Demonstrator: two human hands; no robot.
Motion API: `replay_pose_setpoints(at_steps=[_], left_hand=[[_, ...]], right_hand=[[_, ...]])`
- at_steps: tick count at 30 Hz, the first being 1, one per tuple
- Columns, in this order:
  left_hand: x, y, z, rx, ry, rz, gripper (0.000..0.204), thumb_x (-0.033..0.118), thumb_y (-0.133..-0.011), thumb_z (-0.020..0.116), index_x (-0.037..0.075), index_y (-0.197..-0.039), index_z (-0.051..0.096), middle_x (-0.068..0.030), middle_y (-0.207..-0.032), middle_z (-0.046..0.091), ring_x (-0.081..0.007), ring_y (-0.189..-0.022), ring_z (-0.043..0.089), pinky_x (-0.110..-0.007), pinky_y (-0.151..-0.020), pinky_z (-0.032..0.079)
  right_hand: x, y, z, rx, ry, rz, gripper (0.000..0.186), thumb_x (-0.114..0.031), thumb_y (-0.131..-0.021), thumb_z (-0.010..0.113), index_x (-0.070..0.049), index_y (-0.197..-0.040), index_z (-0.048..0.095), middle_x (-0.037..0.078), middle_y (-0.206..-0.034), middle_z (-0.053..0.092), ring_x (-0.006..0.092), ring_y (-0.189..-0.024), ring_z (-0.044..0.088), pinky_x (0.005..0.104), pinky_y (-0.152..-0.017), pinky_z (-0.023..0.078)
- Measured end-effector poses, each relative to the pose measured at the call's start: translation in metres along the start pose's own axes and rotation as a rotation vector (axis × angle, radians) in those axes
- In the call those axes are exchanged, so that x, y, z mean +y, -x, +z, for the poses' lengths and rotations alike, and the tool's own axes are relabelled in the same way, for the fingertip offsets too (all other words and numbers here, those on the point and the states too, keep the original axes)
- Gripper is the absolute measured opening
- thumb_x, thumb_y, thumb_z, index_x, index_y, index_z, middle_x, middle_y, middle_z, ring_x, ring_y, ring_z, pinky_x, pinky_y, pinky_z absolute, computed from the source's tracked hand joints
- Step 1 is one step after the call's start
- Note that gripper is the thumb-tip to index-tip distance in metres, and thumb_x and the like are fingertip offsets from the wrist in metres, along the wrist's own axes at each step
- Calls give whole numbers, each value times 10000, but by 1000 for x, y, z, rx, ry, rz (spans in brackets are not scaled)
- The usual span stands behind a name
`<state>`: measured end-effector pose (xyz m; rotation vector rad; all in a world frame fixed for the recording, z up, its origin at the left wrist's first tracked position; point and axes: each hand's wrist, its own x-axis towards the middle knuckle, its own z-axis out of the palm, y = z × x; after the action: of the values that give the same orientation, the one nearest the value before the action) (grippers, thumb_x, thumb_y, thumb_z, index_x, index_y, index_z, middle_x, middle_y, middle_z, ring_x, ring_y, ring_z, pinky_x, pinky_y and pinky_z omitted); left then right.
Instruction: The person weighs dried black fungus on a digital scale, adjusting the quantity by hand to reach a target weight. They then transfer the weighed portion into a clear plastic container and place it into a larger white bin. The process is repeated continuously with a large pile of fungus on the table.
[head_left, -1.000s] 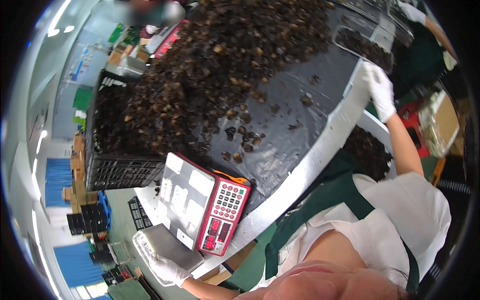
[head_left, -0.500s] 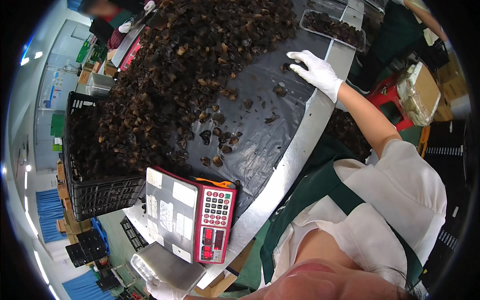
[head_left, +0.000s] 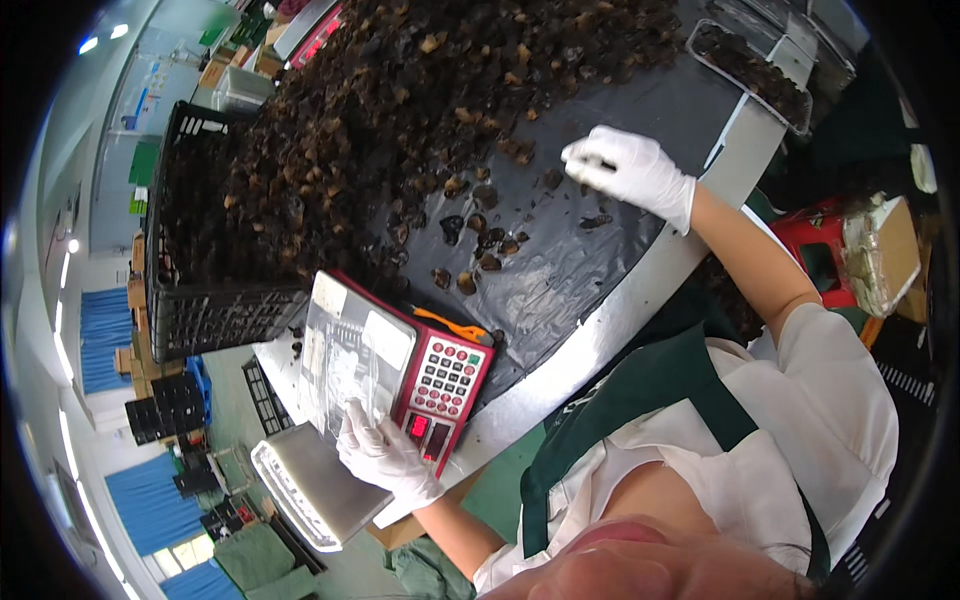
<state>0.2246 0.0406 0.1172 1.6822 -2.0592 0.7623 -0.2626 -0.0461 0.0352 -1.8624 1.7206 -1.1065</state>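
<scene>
My gloved left hand (head_left: 388, 458) is closed on the edge of a clear plastic tray (head_left: 352, 385), which lies over the metal plate of a red weighing scale (head_left: 447, 380). Beside the scale is a stack of clear trays (head_left: 290, 490) with a pale rim. Above the black plastic sheet (head_left: 545, 300), my gloved right hand (head_left: 635, 178) has its fingers curled together; a dark patch shows between them, too small to name. Loose dark brown wood ear mushrooms (head_left: 488, 240) are scattered left of that hand, and a large heap (head_left: 400, 120) covers the far side.
A black crate (head_left: 220, 320) full of mushrooms stands at the left. A clear tray of mushrooms (head_left: 755, 80) lies at the upper right. An orange-handled tool (head_left: 450, 325) rests behind the scale. The metal table edge (head_left: 600, 330) runs before me; a red stool (head_left: 815, 250) stands at the right.
My left hand has come up from the stack of trays to the scale, bringing a clear tray over its plate. My right hand's fingers have curled in, and the view has shifted.
</scene>
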Motion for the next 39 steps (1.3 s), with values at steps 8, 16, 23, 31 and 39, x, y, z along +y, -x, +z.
replay_pose_setpoints(at_steps=[8, 16, 23, 31, 39], left_hand=[[195, -28, 39, -376, 761, -31, 815, 103, -877, 787, -35, -1575, 389, -304, -1523, 488, -478, -1420, 463, -487, -1198, 377], [218, -76, 152, -502, 244, -387, 973, 635, -960, 631, 34, -1638, 275, -303, -1658, 288, -493, -1530, 288, -631, -1217, 286], [242, -120, 184, -206, 481, -117, 557, 391, -943, 709, 102, -1412, 630, -269, -1450, 562, -456, -1314, 548, -496, -1106, 440], [260, -80, 119, -303, 717, 182, 361, 112, -866, 730, 51, -1222, 710, -170, -1310, 632, -396, -1254, 585, -497, -1076, 455], [250, -80, 80, -365, 784, 182, 634, 140, -784, 812, 53, -1391, 651, -207, -1436, 590, -368, -1255, 592, -457, -1053, 462]], right_hand=[[14, -18, 35, 33, 235, -35, 253, -379, -1005, 661, -166, -1088, 771, 39, -1035, 697, 265, -898, 724, 369, -796, 582], [0, -53, 33, -65, 40, -76, 240, -353, -983, 710, -148, -1073, 797, 47, -993, 683, 257, -942, 710, 356, -834, 558], [-3, -162, 63, -203, 508, -356, 618, -472, -938, 713, -298, -1512, 567, 101, -1532, 530, 320, -1354, 538, 462, -1093, 488], [6, -180, 113, -238, 445, -470, 432, -524, -899, 719, -240, -1221, 772, 59, -1192, 651, 286, -1226, 574, 463, -918, 517], [47, -130, 2, -162, 458, -474, 723, -331, -812, 837, -293, -1493, 596, 81, -1486, 570, 311, -1369, 529, 464, -1146, 448]])
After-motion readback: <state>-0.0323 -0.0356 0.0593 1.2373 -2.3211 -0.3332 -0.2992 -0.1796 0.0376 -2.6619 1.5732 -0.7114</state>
